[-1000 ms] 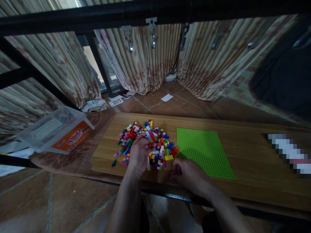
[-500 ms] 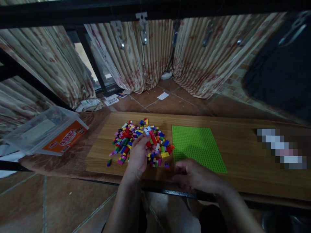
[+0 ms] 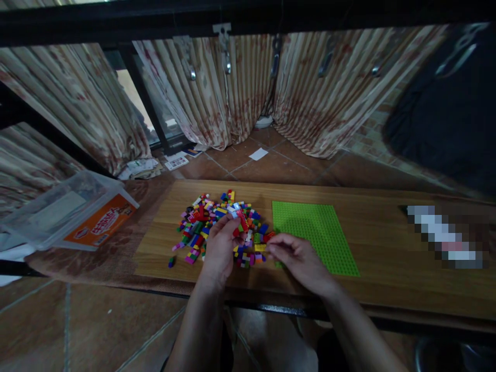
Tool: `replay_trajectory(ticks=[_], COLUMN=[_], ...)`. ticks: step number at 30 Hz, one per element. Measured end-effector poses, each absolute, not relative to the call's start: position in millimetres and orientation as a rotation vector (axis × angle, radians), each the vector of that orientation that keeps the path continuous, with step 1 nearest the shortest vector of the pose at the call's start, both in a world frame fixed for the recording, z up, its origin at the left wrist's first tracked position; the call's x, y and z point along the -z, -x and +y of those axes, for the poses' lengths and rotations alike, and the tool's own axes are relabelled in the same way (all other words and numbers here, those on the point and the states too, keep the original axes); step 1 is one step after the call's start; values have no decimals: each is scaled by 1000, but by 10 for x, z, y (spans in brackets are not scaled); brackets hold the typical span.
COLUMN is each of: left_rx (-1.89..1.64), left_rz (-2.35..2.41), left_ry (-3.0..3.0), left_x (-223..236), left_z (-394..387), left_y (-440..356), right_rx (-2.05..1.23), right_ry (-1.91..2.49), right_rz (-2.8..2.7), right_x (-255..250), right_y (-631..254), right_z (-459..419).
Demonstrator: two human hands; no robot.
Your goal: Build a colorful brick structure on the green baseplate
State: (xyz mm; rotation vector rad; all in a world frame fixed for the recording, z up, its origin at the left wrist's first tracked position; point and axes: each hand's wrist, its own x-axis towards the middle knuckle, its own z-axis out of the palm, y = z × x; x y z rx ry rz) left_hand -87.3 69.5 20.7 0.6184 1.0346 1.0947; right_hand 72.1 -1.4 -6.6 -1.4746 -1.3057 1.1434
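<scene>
A heap of small coloured bricks [image 3: 209, 219] lies on a wooden board [image 3: 372, 243]. A bright green studded baseplate [image 3: 310, 230] lies flat just right of the heap. My left hand [image 3: 220, 249] rests on the near side of the heap, fingers curled over bricks, a red one at its fingertips. My right hand [image 3: 296, 257] sits at the heap's right edge, beside the baseplate's near left corner, thumb and fingers pinched around small bricks. What the pinch holds is too small to name.
A clear plastic box with an orange label [image 3: 77, 212] lies tilted at the left on a brown mat. A single dark brick [image 3: 171, 262] sits apart near the board's front left. Patterned curtains hang behind; papers [image 3: 259, 153] lie on the tiled floor.
My right hand has moved up and left from the board's front edge to the heap's right side. My left hand stays on the heap. The view shifted slightly.
</scene>
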Motion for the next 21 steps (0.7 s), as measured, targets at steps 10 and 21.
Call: replay_trajectory(ticks=[10,21], left_rx=[-1017,-840], left_rz=[1057,1006], left_ry=[-767,-1254], left_x=[-151,-11], left_z=[613,522], left_y=[767,627], right_rx=[-1010,-994], right_ry=[1497,1270], right_rz=[-1170,-850], right_x=[245,83], right_y=[-718,-639], right_z=[90,176])
